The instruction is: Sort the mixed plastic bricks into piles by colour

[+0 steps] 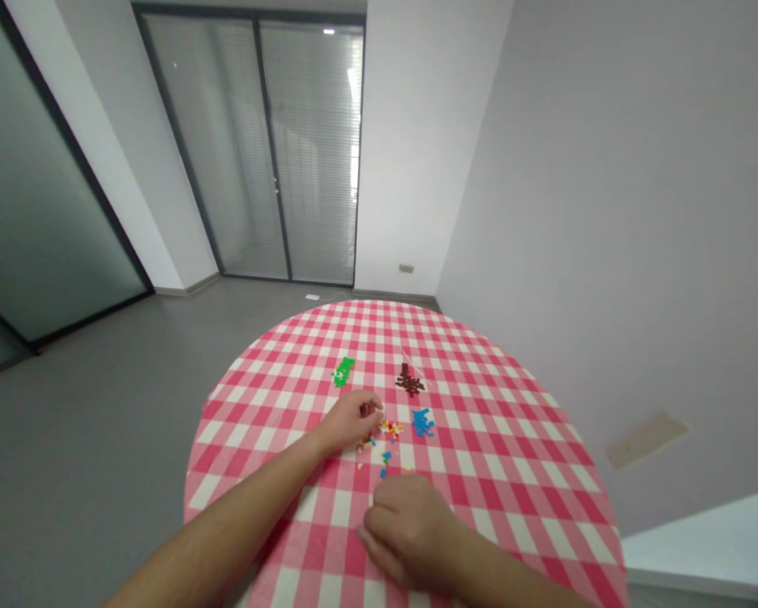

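Observation:
My left hand (352, 420) reaches over a mixed pile of small coloured pieces (392, 429), with red, yellow and white among them. Its fingers are curled, thumb and forefinger drawn close together, and anything between them is too small to make out. Closer to me, my right hand (410, 530) is closed in a fist low over the tablecloth, its palm hidden. Between the hands lie a few loose blue and green pieces (387, 458). Sorted by colour, a green pile (343, 371), a dark brown pile (409, 380) and a blue pile (423, 422) lie around the mixed one.
A red-and-white checked cloth (499, 456) covers the round table. Something thin and clear, perhaps a plastic bag (415, 363), lies by the brown pile. Beyond the table are a glass door with blinds (316, 160), and a white wall (607, 211) rises to the right.

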Demonstrator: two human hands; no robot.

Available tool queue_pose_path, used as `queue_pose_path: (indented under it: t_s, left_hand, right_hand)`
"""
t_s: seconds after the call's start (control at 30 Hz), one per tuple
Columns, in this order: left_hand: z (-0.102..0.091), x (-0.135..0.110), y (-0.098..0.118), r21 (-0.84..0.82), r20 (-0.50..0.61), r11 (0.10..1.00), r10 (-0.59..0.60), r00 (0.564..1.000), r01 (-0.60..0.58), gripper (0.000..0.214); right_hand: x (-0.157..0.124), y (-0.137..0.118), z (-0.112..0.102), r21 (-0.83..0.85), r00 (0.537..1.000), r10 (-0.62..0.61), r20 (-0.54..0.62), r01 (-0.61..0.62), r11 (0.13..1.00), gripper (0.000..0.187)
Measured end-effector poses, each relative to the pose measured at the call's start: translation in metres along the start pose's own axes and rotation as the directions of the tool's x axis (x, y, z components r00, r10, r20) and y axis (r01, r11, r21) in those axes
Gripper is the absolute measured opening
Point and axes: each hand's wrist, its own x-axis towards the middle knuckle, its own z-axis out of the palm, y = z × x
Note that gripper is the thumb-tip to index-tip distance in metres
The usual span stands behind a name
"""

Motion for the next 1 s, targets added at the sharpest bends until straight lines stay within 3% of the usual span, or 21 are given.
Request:
queue_pose_path:
  t_s: [0.1, 0.2, 0.57, 0.8, 0.9, 1.0]
  left_hand:
    - [0.0, -0.001, 0.0, -0.007, 0.006, 1.0, -0.018, 1.0, 0.018, 0.011]
    - [-0.001, -0.001, 0.001, -0.004, 0.006, 1.0, -0.013, 1.0, 0.013, 0.011]
    - [-0.011, -0.002, 0.0, 0.102, 0.151, 0.991, 0.069, 0.986, -0.085, 0.019]
    - [-0.025, -0.002, 0.011, 0.13, 0.271, 0.982, 0.097, 0.958, -0.136, 0.021]
    - [-0.029, -0.004, 0.033, 0.169, 0.277, 0.968, 0.133, 0.952, -0.184, 0.02]
    - [-0.027, -0.014, 0.067, 0.253, 0.254, 0.932, 0.195, 0.947, -0.26, 0.018]
  right_hand:
    - [-0.007, -0.022, 0.022, 0.026, 0.994, -0.108, -0.03, 0.108, 0.994, 0.029]
    - [-0.012, -0.026, 0.033, 0.034, 0.991, -0.127, -0.048, 0.128, 0.991, 0.031]
    - [-0.014, -0.023, 0.026, 0.048, 0.997, -0.071, 0.021, 0.07, 0.996, 0.03]
    - [-0.012, -0.011, 0.016, 0.075, 0.979, 0.134, 0.151, -0.147, 0.986, 0.019]
    - [-0.01, -0.004, 0.015, 0.117, 0.95, 0.234, 0.207, -0.262, 0.958, 0.017]
    - [-0.009, 0.011, 0.014, 0.152, 0.875, 0.407, 0.261, -0.454, 0.878, 0.018]
